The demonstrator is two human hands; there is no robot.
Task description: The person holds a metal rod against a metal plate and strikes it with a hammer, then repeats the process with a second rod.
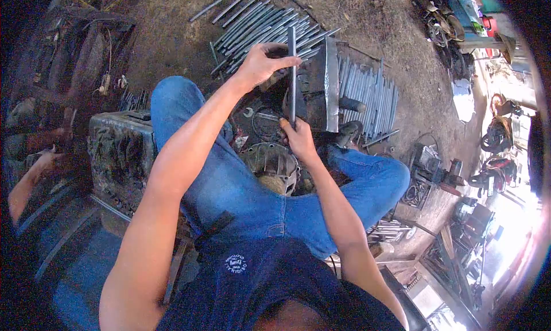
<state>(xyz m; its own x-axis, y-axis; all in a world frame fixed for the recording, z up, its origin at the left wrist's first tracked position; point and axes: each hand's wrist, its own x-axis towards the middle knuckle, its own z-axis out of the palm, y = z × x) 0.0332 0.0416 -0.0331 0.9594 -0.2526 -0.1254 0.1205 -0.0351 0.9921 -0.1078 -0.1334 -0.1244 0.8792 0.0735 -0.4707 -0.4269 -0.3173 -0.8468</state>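
Note:
A metal rod [293,90] stands nearly vertical in the view, in front of a dark machine with a bright metal plate [332,84]. My left hand [261,66] is at the rod's upper part, thumb against it, the other fingers partly behind it. Lower down, my right hand [298,138] has its fingers wrapped round the rod's bottom end. Below the hands, a round metal housing [270,161] lies between my legs. A wrench [248,111] rests left of the rod.
Many metal rods [261,32] lie on the ground beyond my left hand, and another pile [370,95] lies right of the plate. A worn block-like box [117,159] stands at the left. Tools and machine parts [433,167] are at the right.

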